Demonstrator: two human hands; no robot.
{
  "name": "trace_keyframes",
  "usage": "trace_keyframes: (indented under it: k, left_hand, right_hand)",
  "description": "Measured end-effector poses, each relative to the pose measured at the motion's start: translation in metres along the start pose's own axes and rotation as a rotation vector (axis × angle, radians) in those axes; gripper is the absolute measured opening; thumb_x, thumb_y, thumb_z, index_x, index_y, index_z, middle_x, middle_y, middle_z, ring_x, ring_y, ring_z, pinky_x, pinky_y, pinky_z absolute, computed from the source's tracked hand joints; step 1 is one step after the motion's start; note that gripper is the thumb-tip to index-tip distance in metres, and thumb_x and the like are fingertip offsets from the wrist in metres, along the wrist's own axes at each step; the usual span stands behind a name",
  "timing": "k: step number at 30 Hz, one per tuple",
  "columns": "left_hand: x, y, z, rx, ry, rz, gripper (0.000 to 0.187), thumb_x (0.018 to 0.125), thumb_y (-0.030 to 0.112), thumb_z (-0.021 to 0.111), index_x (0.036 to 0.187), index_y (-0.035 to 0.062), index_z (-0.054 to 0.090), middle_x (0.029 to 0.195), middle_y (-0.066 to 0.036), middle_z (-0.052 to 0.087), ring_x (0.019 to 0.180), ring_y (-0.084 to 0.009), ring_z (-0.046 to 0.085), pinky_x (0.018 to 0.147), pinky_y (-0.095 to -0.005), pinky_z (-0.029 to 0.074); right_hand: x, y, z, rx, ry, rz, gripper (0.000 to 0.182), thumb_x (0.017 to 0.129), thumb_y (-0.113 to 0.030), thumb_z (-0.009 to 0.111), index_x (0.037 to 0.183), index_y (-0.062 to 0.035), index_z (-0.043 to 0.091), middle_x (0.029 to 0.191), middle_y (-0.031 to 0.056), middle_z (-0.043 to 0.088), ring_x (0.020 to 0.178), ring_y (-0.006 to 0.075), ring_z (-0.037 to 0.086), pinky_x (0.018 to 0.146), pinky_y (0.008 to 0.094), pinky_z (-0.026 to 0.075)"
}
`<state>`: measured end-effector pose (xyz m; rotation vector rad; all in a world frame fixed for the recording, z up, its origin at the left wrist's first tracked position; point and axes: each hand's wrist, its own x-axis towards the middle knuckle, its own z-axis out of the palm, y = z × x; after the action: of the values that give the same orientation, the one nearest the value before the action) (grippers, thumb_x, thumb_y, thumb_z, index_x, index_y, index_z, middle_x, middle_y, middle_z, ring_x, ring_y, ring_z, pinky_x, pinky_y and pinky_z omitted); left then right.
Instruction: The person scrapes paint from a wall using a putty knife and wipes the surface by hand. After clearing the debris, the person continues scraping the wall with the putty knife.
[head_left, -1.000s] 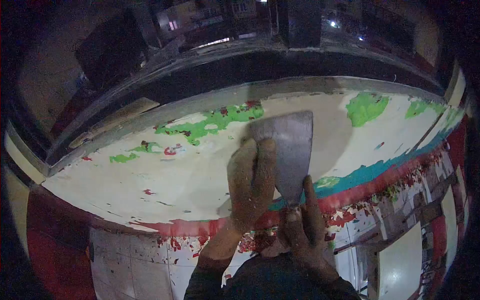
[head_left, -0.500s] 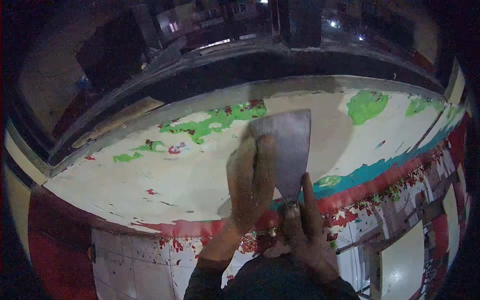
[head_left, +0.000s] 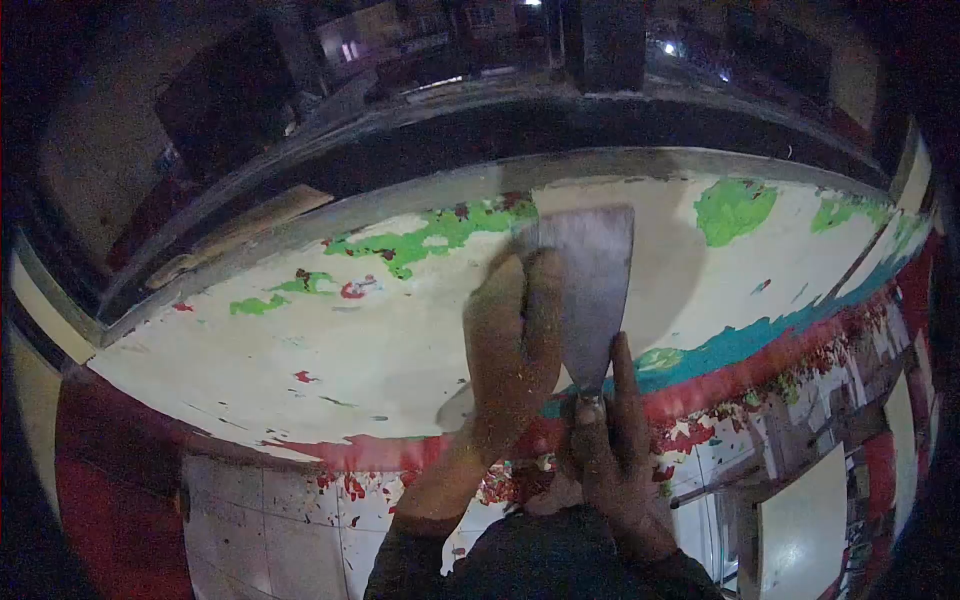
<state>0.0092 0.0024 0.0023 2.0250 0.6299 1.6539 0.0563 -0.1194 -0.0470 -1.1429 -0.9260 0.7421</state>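
Note:
A wide-bladed paint scraper (head_left: 596,285) is held upright above a windowsill, its broad edge toward the window. My right hand (head_left: 608,450) is closed round its handle, with a finger stretched along the lower right side of the blade. My left hand (head_left: 510,345) is closed at the blade's left edge, thumb against the metal; its other fingers are partly hidden. Beneath lies the cream sill (head_left: 230,370), patched with green paint (head_left: 735,212), teal paint (head_left: 720,352) and a red front edge (head_left: 385,453).
A dark window frame (head_left: 440,148) runs along the back of the sill. A flat brown piece (head_left: 250,232) lies by the frame at left. Red paint flakes (head_left: 500,487) are scattered below the front edge, over pale tiles (head_left: 235,520). A pale panel (head_left: 803,525) stands at lower right.
The scraper and both hands have shifted slightly to the right and a little toward the window. Both hands keep their hold, and the paint patches look the same.

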Motion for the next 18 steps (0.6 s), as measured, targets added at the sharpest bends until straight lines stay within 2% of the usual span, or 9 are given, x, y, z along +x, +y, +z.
trace_keyframes:
  k: [2,4,6,9,11,14,16,17,18]
  left_hand:
    - [-0.004,-0.003,0.002,0.026,0.013,0.031,0.024,0.084,0.015,0.047,0.067,-0.0018,0.046,0.061,-0.017,0.049,0.051,-0.0293,0.048,0.048,-0.0358,0.036]
    - [-0.007,-0.005,0.002,-0.013,-0.032,-0.059,0.024,0.084,0.015,0.047,0.067,-0.0018,0.046,0.06,-0.017,0.049,0.051,-0.0286,0.048,0.048,-0.0354,0.036]
    - [-0.014,-0.006,0.003,-0.119,-0.133,-0.278,0.025,0.084,0.016,0.046,0.067,-0.002,0.047,0.06,-0.017,0.049,0.051,-0.0279,0.048,0.048,-0.0353,0.037]
    - [0.004,0.011,-0.002,-0.056,-0.06,-0.175,0.025,0.085,0.017,0.046,0.067,-0.0012,0.047,0.056,-0.016,0.047,0.049,-0.0276,0.046,0.047,-0.0361,0.035]
    - [-0.005,0.007,-0.004,-0.038,-0.108,-0.179,0.026,0.085,0.018,0.046,0.067,-0.0009,0.047,0.055,-0.016,0.045,0.048,-0.0278,0.046,0.047,-0.0361,0.035]
    - [0.001,0.005,0.0,0.022,-0.076,-0.096,0.025,0.085,0.017,0.046,0.068,-0.0006,0.047,0.053,-0.015,0.044,0.046,-0.0287,0.045,0.047,-0.0361,0.035]
    - [0.0,0.006,0.0,-0.044,-0.079,-0.138,0.019,0.083,0.014,0.048,0.07,-0.0007,0.048,0.054,-0.013,0.043,0.048,-0.0292,0.046,0.046,-0.037,0.035]
    - [-0.004,0.004,-0.001,0.028,-0.093,-0.088,0.018,0.083,0.013,0.048,0.071,-0.0005,0.048,0.054,-0.013,0.043,0.048,-0.0291,0.046,0.045,-0.0373,0.035]
    - [-0.007,0.003,-0.002,0.102,-0.106,-0.03,0.016,0.082,0.012,0.049,0.072,-0.0003,0.048,0.055,-0.013,0.043,0.049,-0.0291,0.046,0.045,-0.0375,0.035]
  right_hand:
    - [0.004,-0.008,0.002,-0.004,-0.015,-0.011,0.055,0.089,-0.017,0.037,0.132,0.0041,0.009,0.07,0.0035,0.047,0.055,0.0076,0.042,0.048,0.0214,0.036]
    - [-0.004,0.006,-0.005,-0.025,-0.005,-0.044,0.055,0.089,-0.017,0.036,0.132,0.0037,0.008,0.07,0.004,0.048,0.055,0.0082,0.042,0.048,0.0219,0.036]
    - [0.0,0.008,-0.007,-0.063,-0.005,-0.075,0.055,0.089,-0.017,0.036,0.132,0.0034,0.008,0.07,0.0046,0.048,0.055,0.0088,0.043,0.048,0.0225,0.037]
    - [-0.001,0.002,-0.006,-0.114,-0.009,-0.034,0.055,0.089,-0.018,0.035,0.132,0.0031,0.008,0.072,0.0055,0.049,0.057,0.0097,0.044,0.049,0.0235,0.037]
    - [0.0,-0.002,-0.007,-0.112,-0.015,-0.024,0.055,0.089,-0.018,0.035,0.132,0.0031,0.008,0.072,0.0058,0.05,0.058,0.0099,0.044,0.05,0.024,0.038]
    - [0.002,0.002,-0.009,-0.17,-0.028,-0.086,0.055,0.089,-0.019,0.035,0.132,0.0028,0.008,0.073,0.006,0.05,0.059,0.009,0.044,0.051,0.0236,0.038]
    - [0.003,0.002,-0.006,-0.097,0.007,-0.052,0.062,0.088,-0.025,0.039,0.133,0.0005,0.005,0.07,0.0031,0.047,0.055,0.0071,0.041,0.048,0.0216,0.035]
    - [0.003,-0.002,-0.004,-0.063,0.022,-0.036,0.066,0.087,-0.029,0.041,0.133,-0.0007,0.003,0.069,0.0017,0.045,0.054,0.0062,0.04,0.047,0.0206,0.034]
    - [0.0,-0.004,-0.006,-0.062,0.01,0.02,0.062,0.088,-0.025,0.039,0.133,0.0001,0.004,0.072,0.0038,0.047,0.055,0.0069,0.041,0.048,0.021,0.036]
